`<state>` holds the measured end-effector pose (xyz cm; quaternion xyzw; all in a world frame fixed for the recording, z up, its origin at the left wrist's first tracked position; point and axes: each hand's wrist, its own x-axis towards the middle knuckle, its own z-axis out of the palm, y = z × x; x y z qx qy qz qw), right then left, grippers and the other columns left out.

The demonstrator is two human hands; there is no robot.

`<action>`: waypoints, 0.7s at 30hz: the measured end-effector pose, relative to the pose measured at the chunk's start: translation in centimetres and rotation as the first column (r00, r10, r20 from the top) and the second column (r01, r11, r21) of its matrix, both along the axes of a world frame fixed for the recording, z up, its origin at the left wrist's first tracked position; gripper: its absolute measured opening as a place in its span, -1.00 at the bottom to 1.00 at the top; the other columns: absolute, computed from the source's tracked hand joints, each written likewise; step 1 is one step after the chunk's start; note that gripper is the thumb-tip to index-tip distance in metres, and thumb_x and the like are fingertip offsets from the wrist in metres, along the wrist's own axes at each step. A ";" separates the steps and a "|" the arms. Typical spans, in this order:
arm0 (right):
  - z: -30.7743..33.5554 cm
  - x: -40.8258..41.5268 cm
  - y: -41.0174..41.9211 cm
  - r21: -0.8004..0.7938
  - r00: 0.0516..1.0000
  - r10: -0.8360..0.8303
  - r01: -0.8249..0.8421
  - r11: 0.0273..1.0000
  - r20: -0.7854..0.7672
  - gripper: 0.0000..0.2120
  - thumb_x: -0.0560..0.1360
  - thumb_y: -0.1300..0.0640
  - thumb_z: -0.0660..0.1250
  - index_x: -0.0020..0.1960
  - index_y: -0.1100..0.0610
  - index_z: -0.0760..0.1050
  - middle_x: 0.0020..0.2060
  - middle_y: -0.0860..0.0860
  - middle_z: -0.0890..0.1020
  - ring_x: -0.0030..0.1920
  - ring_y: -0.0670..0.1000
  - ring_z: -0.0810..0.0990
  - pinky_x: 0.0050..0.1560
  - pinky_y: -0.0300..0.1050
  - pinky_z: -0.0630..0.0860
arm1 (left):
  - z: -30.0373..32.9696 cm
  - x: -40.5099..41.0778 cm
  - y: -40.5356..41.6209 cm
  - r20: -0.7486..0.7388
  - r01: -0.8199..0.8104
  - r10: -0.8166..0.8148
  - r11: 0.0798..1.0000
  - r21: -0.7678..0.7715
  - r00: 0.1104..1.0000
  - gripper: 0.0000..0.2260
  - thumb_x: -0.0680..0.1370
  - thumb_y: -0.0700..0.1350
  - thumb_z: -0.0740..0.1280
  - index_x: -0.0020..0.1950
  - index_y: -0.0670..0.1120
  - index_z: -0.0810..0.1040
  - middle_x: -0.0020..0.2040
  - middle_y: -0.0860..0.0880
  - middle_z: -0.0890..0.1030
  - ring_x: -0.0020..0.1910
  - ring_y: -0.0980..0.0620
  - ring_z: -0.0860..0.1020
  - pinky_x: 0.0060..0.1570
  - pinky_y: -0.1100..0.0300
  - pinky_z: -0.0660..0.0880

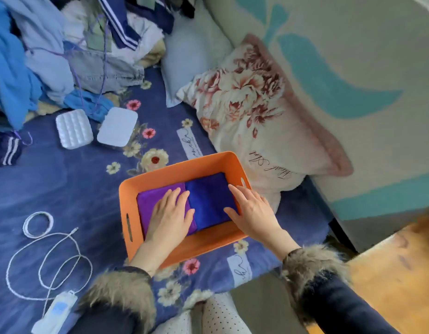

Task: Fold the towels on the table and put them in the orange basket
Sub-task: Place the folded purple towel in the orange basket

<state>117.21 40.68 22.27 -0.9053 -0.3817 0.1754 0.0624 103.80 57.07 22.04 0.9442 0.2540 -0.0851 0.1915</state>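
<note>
The orange basket [160, 174] sits on a blue floral bedspread in the middle of the head view. Inside it lie two folded towels side by side: a purple towel [148, 201] on the left and a dark blue towel [208, 196] on the right. My left hand [170, 215] lies flat with straight fingers on the purple towel, its fingertips reaching the seam between the two. My right hand [252, 210] rests flat on the right edge of the dark blue towel, against the basket's right wall.
A floral pillow [257, 112] leans on the wall right of the basket. Two white plastic boxes [73, 128] and a heap of clothes [52, 49] lie at the back left. A white cable with charger [49, 259] lies at the front left. A wooden floor [389, 273] shows on the right.
</note>
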 end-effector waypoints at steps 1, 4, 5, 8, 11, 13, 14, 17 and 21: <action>0.8 -0.4 -1.0 0.012 0.999 -0.048 0.048 0.999 0.013 -0.42 0.54 -0.19 0.13 0.49 -0.05 0.10 0.42 -0.07 0.30 0.39 0.03 0.30 0.32 -0.04 0.23 | 0.5 0.3 -0.5 -0.001 0.044 -0.044 0.999 0.007 0.999 -0.52 0.62 0.06 0.07 0.51 -0.06 0.13 0.52 -0.06 0.14 0.51 -0.02 0.08 0.43 0.10 0.07; 2.8 -2.5 -4.5 0.064 0.982 -0.190 0.188 0.980 0.023 -0.44 0.53 -0.17 0.16 0.47 -0.05 0.15 0.36 -0.07 0.37 0.33 0.06 0.37 0.29 -0.01 0.30 | 2.0 1.0 -2.3 0.024 0.206 -0.206 0.979 0.003 0.978 -0.53 0.63 0.06 0.06 0.51 -0.06 0.11 0.53 -0.05 0.12 0.51 0.00 0.07 0.44 0.13 0.06; 3.3 -3.5 -5.7 0.075 0.970 -0.243 0.240 0.968 0.029 -0.45 0.53 -0.17 0.17 0.46 -0.06 0.16 0.35 -0.07 0.38 0.33 0.05 0.38 0.30 -0.01 0.31 | 2.4 1.1 -2.9 0.040 0.270 -0.270 0.963 0.006 0.962 -0.53 0.63 0.05 0.06 0.51 -0.06 0.11 0.53 -0.04 0.12 0.51 0.01 0.07 0.44 0.15 0.05; 4.6 -6.8 -9.1 0.088 0.913 -0.403 0.398 0.913 0.057 -0.44 0.54 -0.19 0.15 0.47 -0.05 0.15 0.39 -0.07 0.35 0.37 0.02 0.34 0.35 -0.02 0.28 | 3.9 1.2 -4.9 0.110 0.449 -0.449 0.893 0.025 0.887 -0.53 0.63 0.04 0.08 0.51 -0.07 0.14 0.51 -0.05 0.16 0.50 0.02 0.09 0.44 0.16 0.05; 5.9 -10.3 -12.6 0.084 0.833 -0.549 0.543 0.835 0.074 -0.42 0.55 -0.21 0.10 0.50 -0.02 0.10 0.44 -0.04 0.28 0.42 0.00 0.27 0.39 -0.04 0.23 | 5.7 1.3 -7.7 0.206 0.578 -0.569 0.816 0.015 0.796 -0.56 0.61 0.00 0.15 0.47 -0.10 0.25 0.47 -0.08 0.27 0.48 0.00 0.16 0.42 0.12 0.11; 7.0 -12.9 -15.4 0.105 0.763 -0.640 0.632 0.768 0.091 -0.41 0.56 -0.20 0.09 0.51 -0.02 0.08 0.45 -0.03 0.27 0.41 0.00 0.28 0.37 -0.09 0.23 | 7.0 1.3 -10.2 0.250 0.675 -0.660 0.737 0.034 0.708 -0.58 0.60 -0.04 0.20 0.43 -0.13 0.31 0.43 -0.09 0.33 0.45 -0.02 0.22 0.40 0.11 0.16; 7.6 -14.4 -16.8 0.116 0.724 -0.683 0.673 0.730 0.097 -0.42 0.56 -0.19 0.09 0.51 -0.01 0.08 0.44 -0.03 0.27 0.41 0.00 0.29 0.36 -0.11 0.22 | 7.7 1.3 -11.7 0.267 0.723 -0.706 0.690 0.046 0.656 -0.59 0.59 -0.06 0.22 0.42 -0.14 0.33 0.42 -0.10 0.35 0.44 -0.03 0.25 0.39 0.10 0.19; 9.4 -19.7 -21.3 0.145 0.593 -0.797 0.784 0.604 0.115 -0.43 0.56 -0.17 0.10 0.50 0.01 0.11 0.42 -0.01 0.30 0.38 -0.01 0.31 0.37 -0.11 0.22 | 9.8 0.4 -17.1 0.323 0.834 -0.805 0.546 0.074 0.498 -0.61 0.56 -0.11 0.29 0.37 -0.16 0.41 0.36 -0.13 0.42 0.38 -0.10 0.35 0.35 0.02 0.28; 11.2 -28.5 -27.5 0.197 0.360 -0.922 0.902 0.383 0.143 -0.45 0.57 -0.15 0.10 0.50 0.00 0.10 0.43 -0.02 0.28 0.42 -0.03 0.26 0.41 -0.07 0.19 | 12.4 -2.5 -25.8 0.401 0.943 -0.891 0.295 0.151 0.214 -0.69 0.49 -0.18 0.38 0.21 -0.25 0.54 0.16 -0.22 0.57 0.16 -0.20 0.54 0.09 -0.06 0.49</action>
